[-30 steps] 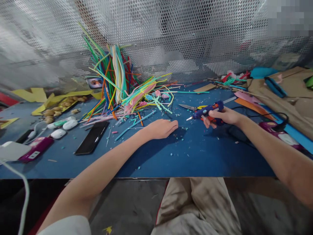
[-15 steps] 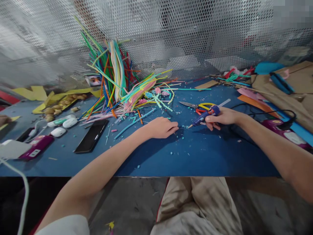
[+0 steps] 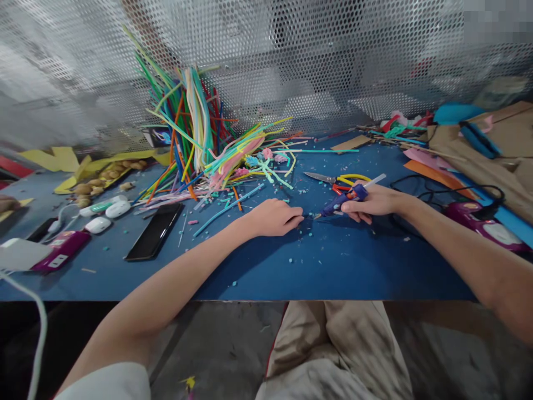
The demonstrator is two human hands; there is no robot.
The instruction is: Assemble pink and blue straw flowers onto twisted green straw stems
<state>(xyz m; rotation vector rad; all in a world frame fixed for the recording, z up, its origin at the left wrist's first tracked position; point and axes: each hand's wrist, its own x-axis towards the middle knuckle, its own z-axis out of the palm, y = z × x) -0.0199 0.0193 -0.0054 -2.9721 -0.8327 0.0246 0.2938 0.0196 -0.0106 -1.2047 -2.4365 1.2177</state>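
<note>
My left hand (image 3: 278, 217) is closed in a pinch over the blue table (image 3: 266, 266), on a thin wire whose ends show on both sides of the fingers. In my right hand (image 3: 366, 203) is a blue glue gun (image 3: 339, 203), with a clear glue stick (image 3: 376, 180) sticking out of its back. Its nozzle points left, close to the fingertips of my left hand. Behind the gun lie pliers or scissors with yellow handles (image 3: 352, 179) and a red-handled tool (image 3: 339, 189). Small blue scraps are scattered around.
Colourful pipe cleaners (image 3: 200, 122) are heaped at the back. A black phone (image 3: 155, 232) and a purple power strip (image 3: 62, 250) lie left. Brown paper (image 3: 508, 139) and another purple power strip (image 3: 485, 225) sit right. Another person's hand (image 3: 8, 204) shows at the left edge.
My right hand has moved slightly left with the glue gun, whose nozzle is nearer my left hand. My left hand has stayed almost in place.
</note>
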